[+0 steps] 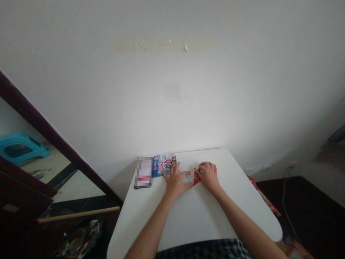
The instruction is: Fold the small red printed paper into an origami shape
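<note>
A small folded piece of red and pale paper (197, 179) lies on the white table (194, 219), between my two hands. My right hand (209, 175) has its fingers curled and pressed on the paper's right side, hiding part of it. From the left, my left hand (174, 182) reaches in with fingers spread; its thumb tip is at the paper's lower edge and its index finger points toward the pale part. The other left fingers rest by a blue printed leaflet (163, 165). Left of the leaflet is a phone-like object (144, 172), its face blurred out.
The table's back edge meets a white wall (172, 118) with strips of old tape (161, 44). A dark-framed mirror (78, 180) leans at the left, showing a blue stool (21, 147). A wooden stick (81, 214) and a cable (284, 201) are low at the sides.
</note>
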A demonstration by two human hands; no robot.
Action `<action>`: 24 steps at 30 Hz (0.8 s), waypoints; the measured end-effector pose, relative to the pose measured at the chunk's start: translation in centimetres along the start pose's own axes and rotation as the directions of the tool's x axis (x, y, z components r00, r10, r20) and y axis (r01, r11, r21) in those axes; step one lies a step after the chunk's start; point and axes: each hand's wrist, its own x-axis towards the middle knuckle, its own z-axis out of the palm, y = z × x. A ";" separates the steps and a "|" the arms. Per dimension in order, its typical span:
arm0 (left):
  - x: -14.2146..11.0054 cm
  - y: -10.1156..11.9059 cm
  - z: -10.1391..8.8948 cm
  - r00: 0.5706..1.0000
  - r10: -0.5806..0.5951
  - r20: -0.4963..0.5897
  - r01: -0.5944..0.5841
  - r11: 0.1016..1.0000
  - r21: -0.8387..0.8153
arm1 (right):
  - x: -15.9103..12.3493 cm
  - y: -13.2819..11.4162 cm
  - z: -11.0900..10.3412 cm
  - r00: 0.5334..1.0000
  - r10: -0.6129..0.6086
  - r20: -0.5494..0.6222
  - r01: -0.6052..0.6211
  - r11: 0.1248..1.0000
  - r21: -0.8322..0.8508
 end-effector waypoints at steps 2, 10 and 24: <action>0.1 -0.2 0.3 1.000 0.014 -0.010 -0.014 1.000 0.009 | -0.1 -0.1 -0.1 1.000 -0.002 0.003 0.002 1.000 -0.009; 0.2 -0.3 0.6 0.999 0.033 -0.016 -0.033 0.999 0.000 | 0.6 0.3 0.1 1.000 0.015 -0.022 -0.015 1.000 0.004; 0.1 1.3 1.2 0.995 0.014 -0.095 -0.012 1.000 0.019 | 0.5 0.9 0.5 0.999 0.006 -0.032 -0.005 0.999 0.043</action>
